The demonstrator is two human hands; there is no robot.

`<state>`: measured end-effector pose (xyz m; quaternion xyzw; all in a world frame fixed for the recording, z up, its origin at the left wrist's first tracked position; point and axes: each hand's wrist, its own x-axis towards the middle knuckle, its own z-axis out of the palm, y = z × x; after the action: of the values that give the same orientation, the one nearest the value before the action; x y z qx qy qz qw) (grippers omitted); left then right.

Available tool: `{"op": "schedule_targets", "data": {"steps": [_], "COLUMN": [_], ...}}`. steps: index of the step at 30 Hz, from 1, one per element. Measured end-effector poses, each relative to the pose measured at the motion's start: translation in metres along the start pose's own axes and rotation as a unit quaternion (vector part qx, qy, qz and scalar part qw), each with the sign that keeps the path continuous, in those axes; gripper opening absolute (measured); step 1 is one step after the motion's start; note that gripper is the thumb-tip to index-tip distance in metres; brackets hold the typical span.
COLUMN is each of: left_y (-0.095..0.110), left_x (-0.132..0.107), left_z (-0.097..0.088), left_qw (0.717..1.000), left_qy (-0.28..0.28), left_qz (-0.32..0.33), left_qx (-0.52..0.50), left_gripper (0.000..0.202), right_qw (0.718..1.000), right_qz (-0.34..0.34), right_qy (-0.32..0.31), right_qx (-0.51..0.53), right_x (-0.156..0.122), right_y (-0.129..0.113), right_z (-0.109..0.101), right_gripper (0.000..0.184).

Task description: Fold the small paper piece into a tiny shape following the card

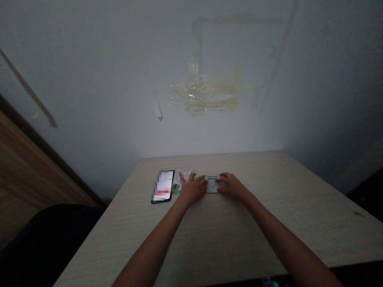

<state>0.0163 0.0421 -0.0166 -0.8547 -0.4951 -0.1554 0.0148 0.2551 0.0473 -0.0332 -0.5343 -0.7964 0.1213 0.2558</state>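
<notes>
Forearms (152, 249) cross the surface (215, 239). Left hand (193, 190), grip released, overlaps a booklet (176, 186); right hand (233, 186) touches a card (212, 186), grip unclear.

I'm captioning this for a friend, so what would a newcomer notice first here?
Probably the bright phone, the leftmost item on the table. Next, the left hand and right hand, with a small green-topped paper between them. Above, shiny tape clings to the wall.
</notes>
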Motion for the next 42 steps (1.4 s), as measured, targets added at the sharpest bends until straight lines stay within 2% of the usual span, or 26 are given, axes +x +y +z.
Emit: {"op": "schedule_targets", "data": {"steps": [8, 15, 20, 24, 26, 42], "left_y": [0.002, 0.008, 0.014, 0.015, 0.016, 0.019], "left_x": [0.000, 0.004, 0.007, 0.006, 0.004, 0.002], "left_z": [0.001, -0.004, -0.005, -0.003, -0.002, -0.002], "left_qw": [1.000, 1.000, 1.000, 1.000, 1.000, 0.999], "left_qy": [0.003, 0.007, 0.009, 0.008, 0.007, 0.000], "left_qz": [-0.004, -0.001, -0.014, -0.024, -0.029, -0.042], "left_qx": [0.006, -0.007, 0.003, 0.006, 0.009, 0.005], "left_gripper": [0.034, 0.038, 0.044, 0.046, 0.047, 0.048], "right_qw": [1.000, 0.999, 0.998, 0.996, 0.995, 0.997], "right_qz": [-0.019, -0.023, -0.011, -0.009, -0.009, 0.011], "right_qy": [-0.013, 0.008, 0.019, 0.030, 0.034, 0.076], "right_qx": [0.001, 0.028, 0.055, 0.084, 0.089, 0.017], "right_x": [-0.002, -0.007, -0.009, -0.009, -0.009, 0.013], "right_y": [0.005, 0.005, 0.002, 0.003, 0.003, 0.012], "right_z": [-0.001, 0.001, -0.001, -0.001, -0.001, 0.010], "right_gripper": [0.050, 0.047, 0.043, 0.019, 0.013, 0.016]}}
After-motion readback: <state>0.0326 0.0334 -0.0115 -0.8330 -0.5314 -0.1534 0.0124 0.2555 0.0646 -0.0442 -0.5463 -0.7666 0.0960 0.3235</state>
